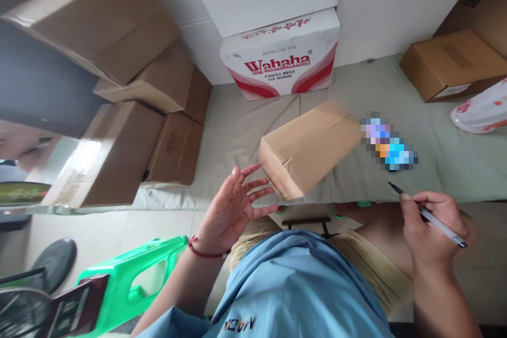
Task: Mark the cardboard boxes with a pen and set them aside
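Note:
A brown cardboard box [312,145] is tilted over the cloth-covered table, its near left corner close to my left hand. My left hand [240,203] is palm up with the fingers spread, and the fingertips are at the box's near end; whether they touch it I cannot tell. In my right hand [433,227] a pen [443,228] is pinched between thumb and fingers, its dark tip pointing up and left. Beyond the pen tip lies a phone [390,142], its screen blurred out.
Several cardboard boxes [134,153] are stacked at the left. A white and red Wahaba water carton [281,60] stands against the wall. Another brown box [455,63] and a white patterned container [481,108] are at the right. A green stool [127,280] stands on the floor at lower left.

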### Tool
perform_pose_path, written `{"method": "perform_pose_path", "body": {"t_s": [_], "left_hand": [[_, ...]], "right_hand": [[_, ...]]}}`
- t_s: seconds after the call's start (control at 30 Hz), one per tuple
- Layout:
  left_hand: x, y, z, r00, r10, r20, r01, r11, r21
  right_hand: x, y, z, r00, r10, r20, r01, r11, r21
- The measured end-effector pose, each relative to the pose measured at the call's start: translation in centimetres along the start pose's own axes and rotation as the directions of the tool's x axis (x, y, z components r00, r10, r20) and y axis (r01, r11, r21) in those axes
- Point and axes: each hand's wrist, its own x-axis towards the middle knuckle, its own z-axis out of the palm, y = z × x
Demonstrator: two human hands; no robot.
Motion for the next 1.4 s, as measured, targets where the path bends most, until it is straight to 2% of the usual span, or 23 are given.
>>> {"method": "perform_pose_path", "body": {"t_s": [0.13,0.27,0.33,0.37,0.4,0.43,0.5,0.6,0.67,0.7,0.73,0.77,0.8,0.83,0.9,0.93,0.97,1.0,1.07,1.17,1.3,1.4], "left_hand": [[-0.7,0.6,0.6,0.998,0.064,0.027,-0.065,0.997,0.041],[-0.4,-0.5,1.1,0.994,0.109,-0.007,-0.106,0.981,0.16],[0.0,-1.5,0.8,0.977,0.208,-0.039,-0.19,0.943,0.274],[0.2,-2.1,0.4,0.953,0.298,-0.049,-0.262,0.898,0.352],[0.5,-2.8,-0.1,0.911,0.41,-0.041,-0.351,0.825,0.443],[0.9,-3.5,-0.6,0.85,0.527,-0.005,-0.443,0.719,0.535],[2.0,-4.8,-1.6,0.7,0.696,0.16,-0.589,0.437,0.68],[4.3,-6.1,-2.4,0.513,0.732,0.449,-0.678,0.026,0.734],[5.8,-6.4,-2.3,0.43,0.714,0.553,-0.676,-0.152,0.721],[6.3,-6.3,-2.2,0.417,0.712,0.564,-0.662,-0.188,0.726],[6.7,-6.1,-1.9,0.427,0.72,0.547,-0.644,-0.182,0.743],[6.9,-5.8,-1.6,0.458,0.736,0.499,-0.626,-0.131,0.769],[7.0,-5.4,-1.2,0.506,0.757,0.414,-0.609,-0.027,0.793],[6.9,-4.9,-0.9,0.562,0.771,0.299,-0.594,0.125,0.795],[6.6,-3.7,-0.2,0.704,0.71,0.024,-0.544,0.517,0.661],[6.3,-3.0,0.0,0.78,0.618,-0.099,-0.487,0.699,0.523],[6.1,-2.4,0.2,0.846,0.497,-0.191,-0.41,0.837,0.363],[5.8,-1.8,0.4,0.895,0.372,-0.247,-0.327,0.922,0.206],[5.2,-0.9,0.6,0.945,0.163,-0.284,-0.18,0.983,-0.035],[4.3,-0.4,1.2,0.968,-0.023,-0.25,-0.038,0.971,-0.236],[3.5,-0.6,2.0,0.977,-0.106,-0.185,0.039,0.942,-0.334],[3.6,-0.7,2.3,0.974,-0.144,-0.173,0.073,0.929,-0.363]], "right_hand": [[-0.2,-0.1,0.2,1.0,-0.019,-0.005,0.019,1.0,-0.023],[-0.1,-0.5,0.4,0.994,-0.097,-0.044,0.096,0.995,-0.031],[-0.1,-0.4,0.4,0.992,-0.117,-0.052,0.115,0.993,-0.033],[-0.1,-0.3,0.4,0.992,-0.116,-0.055,0.115,0.993,-0.031],[-0.1,-0.2,0.4,0.993,-0.11,-0.052,0.109,0.994,-0.026],[0.0,-0.1,0.3,0.994,-0.101,-0.047,0.1,0.995,-0.017],[0.0,0.0,0.3,0.996,-0.082,-0.038,0.082,0.997,0.001],[0.0,-0.3,0.5,0.997,-0.067,-0.027,0.067,0.998,0.017],[0.0,-0.6,0.7,0.997,-0.065,-0.031,0.065,0.998,0.014],[0.0,-0.8,0.7,0.997,-0.064,-0.033,0.065,0.998,0.015],[-0.1,-0.9,0.7,0.997,-0.065,-0.034,0.066,0.998,0.02],[-0.1,-1.0,0.7,0.997,-0.07,-0.038,0.071,0.997,0.029],[-0.1,-1.0,0.7,0.996,-0.076,-0.041,0.078,0.996,0.037],[0.0,-1.1,0.6,0.996,-0.081,-0.043,0.083,0.996,0.035],[0.0,-1.4,0.3,0.994,-0.089,-0.061,0.089,0.996,0.002],[0.1,-1.5,0.1,0.993,-0.092,-0.074,0.09,0.996,-0.023],[0.1,-1.6,0.0,0.992,-0.094,-0.086,0.09,0.995,-0.048],[0.2,-1.7,-0.1,0.991,-0.096,-0.095,0.09,0.994,-0.065],[0.2,-1.8,-0.2,0.991,-0.091,-0.101,0.084,0.994,-0.074],[0.2,-1.2,0.0,0.993,-0.052,-0.105,0.046,0.997,-0.059],[0.0,-0.4,0.4,0.998,0.02,-0.057,-0.018,0.999,0.038],[0.0,-0.7,0.4,0.997,-0.002,-0.071,0.005,0.999,0.044]]}}
